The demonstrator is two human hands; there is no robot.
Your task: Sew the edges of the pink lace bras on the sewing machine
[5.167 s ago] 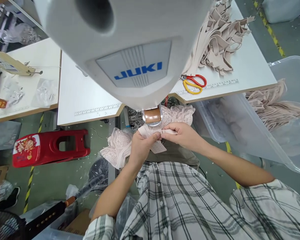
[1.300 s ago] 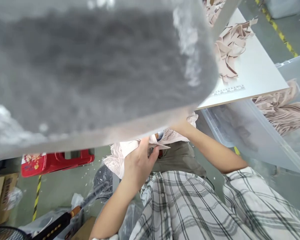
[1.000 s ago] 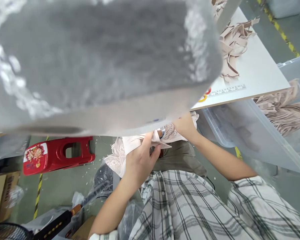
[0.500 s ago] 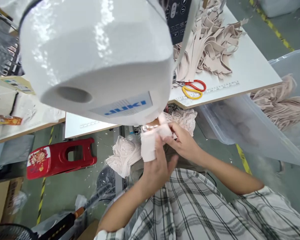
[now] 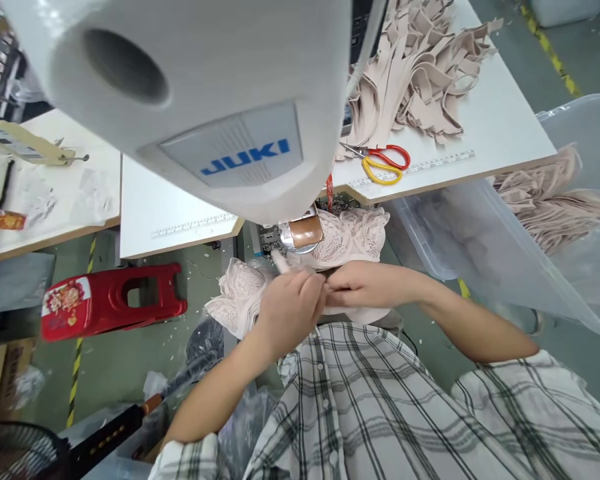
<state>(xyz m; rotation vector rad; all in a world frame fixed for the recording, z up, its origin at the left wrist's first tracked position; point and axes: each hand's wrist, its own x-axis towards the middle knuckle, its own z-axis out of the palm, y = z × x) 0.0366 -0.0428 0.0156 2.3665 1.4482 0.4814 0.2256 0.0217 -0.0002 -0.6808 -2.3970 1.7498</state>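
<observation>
My left hand (image 5: pixel 293 303) is closed in front of the sewing machine's arm, and a narrow pale pink fabric strip (image 5: pixel 281 261) pokes out beyond its knuckles. Close against its fingertips, my right hand (image 5: pixel 363 283) has its fingers bent and pressed together; what lies in them is hidden. Behind the right hand rests a pale pink lace bra (image 5: pixel 356 235), beside the metal and brown machine bed (image 5: pixel 305 232). To the left of my left hand hangs a stack of lace bra cups (image 5: pixel 237 293).
The white JUKI sewing machine head (image 5: pixel 250 157) looms over the hands. Red and yellow scissors (image 5: pixel 383 163) lie on the right tabletop (image 5: pixel 505 127) near heaped beige strips (image 5: pixel 420 80). A clear bin (image 5: pixel 460 227) stands right, a red stool (image 5: pixel 115 300) left, and a fan (image 5: pixel 20 450) lower left.
Both hands have come down toward my body, away from the machine bed. The pale pink fabric piece, spread flat before, is now mostly covered by the hands. The lace bra shows more.
</observation>
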